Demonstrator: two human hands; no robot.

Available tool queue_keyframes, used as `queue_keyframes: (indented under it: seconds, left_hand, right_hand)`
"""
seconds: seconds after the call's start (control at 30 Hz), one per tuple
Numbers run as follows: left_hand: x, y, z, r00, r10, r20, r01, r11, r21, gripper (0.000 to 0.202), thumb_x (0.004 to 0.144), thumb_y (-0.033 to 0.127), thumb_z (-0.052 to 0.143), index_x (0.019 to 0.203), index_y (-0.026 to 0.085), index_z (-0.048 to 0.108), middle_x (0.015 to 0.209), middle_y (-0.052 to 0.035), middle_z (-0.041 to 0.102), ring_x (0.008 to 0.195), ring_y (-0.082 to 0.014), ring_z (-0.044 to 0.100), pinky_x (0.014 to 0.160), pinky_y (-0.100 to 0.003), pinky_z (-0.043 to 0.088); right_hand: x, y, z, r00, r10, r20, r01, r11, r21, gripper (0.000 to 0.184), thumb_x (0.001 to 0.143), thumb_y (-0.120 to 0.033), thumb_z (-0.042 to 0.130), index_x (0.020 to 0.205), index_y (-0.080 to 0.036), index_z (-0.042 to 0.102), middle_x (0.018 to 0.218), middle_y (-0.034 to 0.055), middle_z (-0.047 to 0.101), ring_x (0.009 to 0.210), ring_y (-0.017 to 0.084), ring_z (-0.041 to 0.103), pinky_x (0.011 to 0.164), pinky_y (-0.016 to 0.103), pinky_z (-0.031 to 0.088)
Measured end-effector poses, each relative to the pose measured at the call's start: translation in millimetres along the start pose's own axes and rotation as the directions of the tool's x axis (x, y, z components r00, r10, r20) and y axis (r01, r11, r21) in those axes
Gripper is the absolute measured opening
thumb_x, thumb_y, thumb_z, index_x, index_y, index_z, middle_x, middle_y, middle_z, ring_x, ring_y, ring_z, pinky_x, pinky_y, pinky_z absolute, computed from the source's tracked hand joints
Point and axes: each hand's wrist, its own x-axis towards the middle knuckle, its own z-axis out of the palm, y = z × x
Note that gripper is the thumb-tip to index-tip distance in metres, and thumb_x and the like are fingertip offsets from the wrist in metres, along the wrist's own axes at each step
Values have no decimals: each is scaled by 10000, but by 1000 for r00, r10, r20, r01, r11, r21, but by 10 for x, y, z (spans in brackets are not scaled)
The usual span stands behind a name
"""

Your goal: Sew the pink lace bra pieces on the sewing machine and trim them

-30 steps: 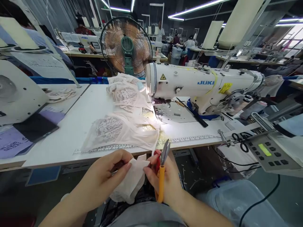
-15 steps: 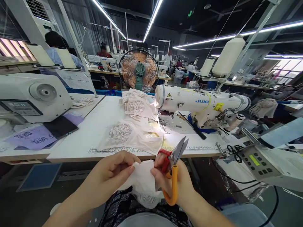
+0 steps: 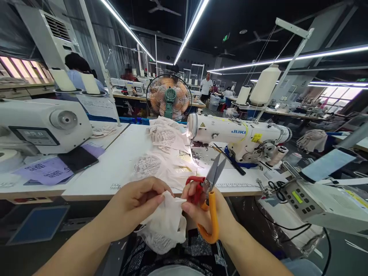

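My left hand point(image 3: 135, 205) pinches the top edge of a small white lace fabric piece point(image 3: 165, 226) that hangs over my lap. My right hand point(image 3: 208, 216) grips the same piece at its right edge and also holds orange-and-red thread snips point(image 3: 209, 199), their blades pointing up and slightly apart. Both hands are below the front edge of the white sewing table point(image 3: 115, 168). A pile of similar lace pieces point(image 3: 163, 153) lies on the table beside the white JUKI sewing machine point(image 3: 238, 134).
A control panel point(image 3: 299, 197) and black scissors point(image 3: 276, 186) sit at the right. A second machine point(image 3: 43, 122), a black phone point(image 3: 77, 159) and purple papers lie at the left. A fan point(image 3: 169, 96) stands behind. Thread cones and other workers are farther back.
My head has tilted up, so the table and machine sit lower in view. The snips rose a little and turned rightward. Both hands keep hold of the fabric piece.
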Motion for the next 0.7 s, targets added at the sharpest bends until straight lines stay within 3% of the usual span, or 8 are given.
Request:
queue_keyframes:
  seconds: [0.17,0.3,0.43,0.5,0.57,0.63,0.7]
  left_hand:
    - [-185,91,-122,996,-60,-72,67,992,107,207,847,376,550,836,194,650,840,-38,662,693,-150,570,575,-209,449]
    - [-422,269,-130,968,-149,-201,193,956,219,264,871,424,484,775,198,581,669,8,577,580,-129,489,507,-219,379]
    - [-542,365,-100,954,-134,-267,236,887,397,253,870,386,469,699,208,525,617,22,545,558,-129,449,502,-231,333]
    - [-498,262,-69,959,-204,-194,266,883,387,242,862,390,455,709,211,511,622,26,527,547,-128,441,488,-230,322]
    - [-387,50,6,942,-337,-2,323,902,288,236,840,418,448,724,215,480,596,49,466,499,-117,415,451,-220,303]
    - [-236,-212,145,889,-411,200,378,908,182,232,803,430,452,719,213,454,574,70,404,473,-101,370,436,-207,280]
    - [-74,-448,329,848,-423,320,409,905,114,238,770,431,461,690,208,443,565,74,380,488,-95,338,448,-202,268]
  right_hand:
    - [34,-39,202,997,-70,-13,69,997,-18,212,789,-318,661,790,-232,468,740,-7,564,593,121,490,516,244,439]
    - [-1,-20,435,996,-85,18,84,996,20,175,792,-260,623,763,-230,453,734,-12,521,560,112,447,473,227,400]
    - [-101,78,569,995,-98,21,97,993,66,187,772,-248,634,780,-240,447,739,-4,515,627,145,505,529,250,456]
    - [-187,178,503,998,-18,57,14,998,60,196,790,-303,642,799,-239,456,765,7,539,640,149,517,569,268,475]
    - [-295,299,332,979,143,143,-147,989,17,242,816,-399,638,812,-233,461,759,7,552,617,143,516,560,269,469]
    - [-411,409,85,909,341,240,-328,940,-91,327,823,-505,631,806,-228,458,699,-14,534,573,131,499,517,249,439]
    - [-515,484,-186,831,465,306,-407,882,-238,433,795,-625,618,780,-225,451,654,-35,501,546,119,469,482,228,403]
